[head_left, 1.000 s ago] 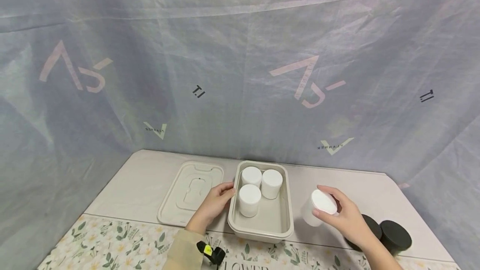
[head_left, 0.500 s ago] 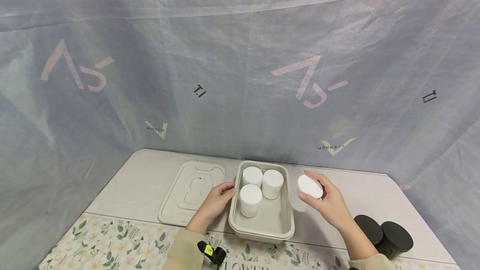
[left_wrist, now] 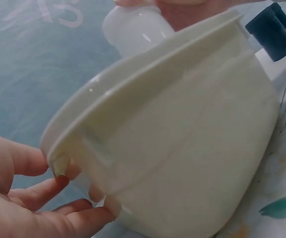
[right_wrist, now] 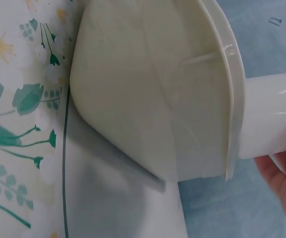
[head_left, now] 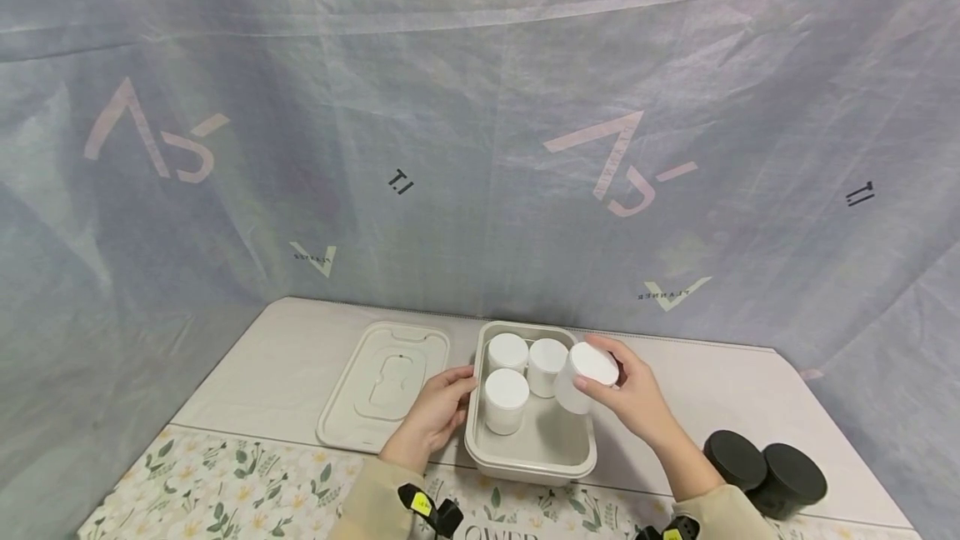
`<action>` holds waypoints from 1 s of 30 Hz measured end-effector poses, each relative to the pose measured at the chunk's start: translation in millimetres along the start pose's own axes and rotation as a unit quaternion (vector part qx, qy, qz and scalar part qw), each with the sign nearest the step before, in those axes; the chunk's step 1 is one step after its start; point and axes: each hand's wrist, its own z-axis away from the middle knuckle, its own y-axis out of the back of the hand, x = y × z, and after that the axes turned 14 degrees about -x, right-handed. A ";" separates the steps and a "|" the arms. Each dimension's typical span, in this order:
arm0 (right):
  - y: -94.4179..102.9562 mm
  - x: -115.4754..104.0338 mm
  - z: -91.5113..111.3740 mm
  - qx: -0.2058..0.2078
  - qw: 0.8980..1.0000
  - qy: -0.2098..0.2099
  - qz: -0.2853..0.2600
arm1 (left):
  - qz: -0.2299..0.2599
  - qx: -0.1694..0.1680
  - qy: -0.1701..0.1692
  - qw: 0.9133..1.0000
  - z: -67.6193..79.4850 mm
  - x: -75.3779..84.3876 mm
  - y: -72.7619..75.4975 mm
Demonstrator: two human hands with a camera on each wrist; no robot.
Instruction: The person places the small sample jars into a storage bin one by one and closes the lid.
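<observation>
Your right hand [head_left: 633, 398] pinches a white lidded jar [head_left: 585, 377] between thumb and fingers, holding it tilted at the 2 o'clock side of the beige bin [head_left: 531, 468], with its lid turned partly toward you and its base leaning toward the bin's interior. In your right wrist view the bin's rim hides its lower end, so you cannot tell there whether the two touch.

Your left hand [head_left: 438, 407] grips the bin's rim at 9 o'clock, its fingers curled about the edge. Inside the bin, three more white jars stand upright: the far jar [head_left: 508, 352] at 11 o'clock, the middle jar [head_left: 548, 367] at 1 o'clock and the near jar [head_left: 506, 401] at 9 o'clock.

To the bin's 9 o'clock, a flat beige bin lid [head_left: 341, 415] lies on the tabletop [head_left: 712, 390], near your left hand. Well apart from the bin at 4 o'clock, you have two black cylinders [head_left: 791, 477] side by side, just beyond your right forearm. Floral print [head_left: 225, 482] covers the tabletop's 6 o'clock edge, and a grey-blue curtain [head_left: 450, 232] hangs at 12 o'clock.
</observation>
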 end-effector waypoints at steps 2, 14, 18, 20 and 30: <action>-1.8 1.0 -2.1 -0.001 1.000 0.002 -0.007 | 0.003 0.001 0.000 1.000 0.2 -0.1 -2.2; -15.2 12.2 -5.7 -0.003 0.999 -0.012 0.029 | -0.035 -0.009 -0.024 0.999 -4.7 -9.0 -4.1; -20.8 14.9 -5.6 0.010 0.997 -0.020 0.069 | -0.048 -0.011 -0.027 0.998 -5.1 -9.1 -3.2; -23.4 15.1 -6.2 0.014 0.996 -0.015 0.087 | -0.052 -0.010 -0.027 0.998 -5.3 -9.0 -3.0; -35.5 22.5 -8.0 0.010 0.989 0.017 0.148 | -0.064 -0.004 -0.020 0.998 -4.7 -9.0 -2.5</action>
